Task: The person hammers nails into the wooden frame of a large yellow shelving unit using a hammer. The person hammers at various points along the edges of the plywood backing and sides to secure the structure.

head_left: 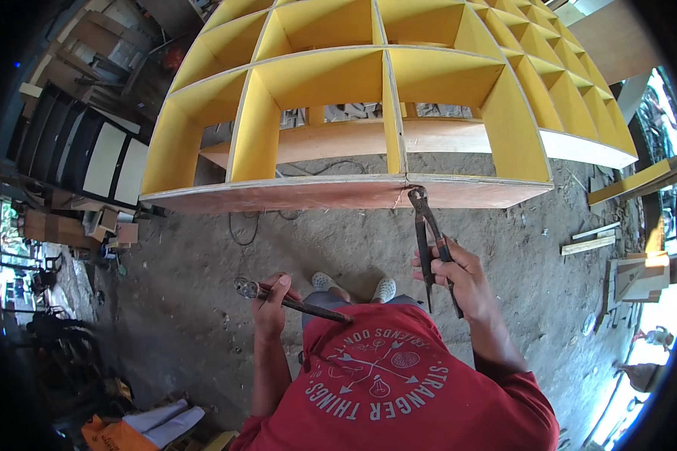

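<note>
In my right hand (462, 274) is a pair of dark metal pincers (426, 218), its two handles spread apart. The jaws point away from me and meet the near edge of a big yellow wooden grid shelf (470, 190), just below an upright divider; whether they grip a nail there is too small to tell. My left hand (271, 304) is closed round a hammer (316, 309), thumb on top. Its worn metal head faces left, and the dark handle slants down to the right across the front of my red shirt.
The shelf's square compartments stretch away across the far side, with a pale wooden board (338, 141) beneath. A dark cable (242, 239) loops on the dusty floor. Wood offcuts (590, 244) lie to the right. Dark cabinets (83, 146) stand left; an orange bag (116, 434) lies lower left.
</note>
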Tool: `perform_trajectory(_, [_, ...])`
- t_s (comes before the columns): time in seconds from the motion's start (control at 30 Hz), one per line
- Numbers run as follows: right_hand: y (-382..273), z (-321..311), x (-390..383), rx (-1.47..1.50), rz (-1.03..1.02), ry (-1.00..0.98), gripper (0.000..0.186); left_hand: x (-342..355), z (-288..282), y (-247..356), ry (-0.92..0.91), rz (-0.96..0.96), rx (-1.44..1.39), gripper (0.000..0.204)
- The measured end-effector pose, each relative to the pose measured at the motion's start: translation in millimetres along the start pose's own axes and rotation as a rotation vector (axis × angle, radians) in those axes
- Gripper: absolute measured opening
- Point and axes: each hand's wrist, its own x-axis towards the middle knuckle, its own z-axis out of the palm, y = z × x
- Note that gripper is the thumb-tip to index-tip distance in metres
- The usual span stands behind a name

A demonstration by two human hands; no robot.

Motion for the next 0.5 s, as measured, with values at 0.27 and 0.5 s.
perform_trajectory(0.27, [-5.1,43.7,-9.9,0.059,0.094,0.198,0.058,40.8,-14.7,21.9,-0.055,-0.043,-0.089,0.025])
perform_trajectory(0.5, [-7.1,54.3,-12.5,-0.053,0.082,0.258,0.062,63.2,-38.3,18.1,-0.16,-0.063,-0.055,0.024])
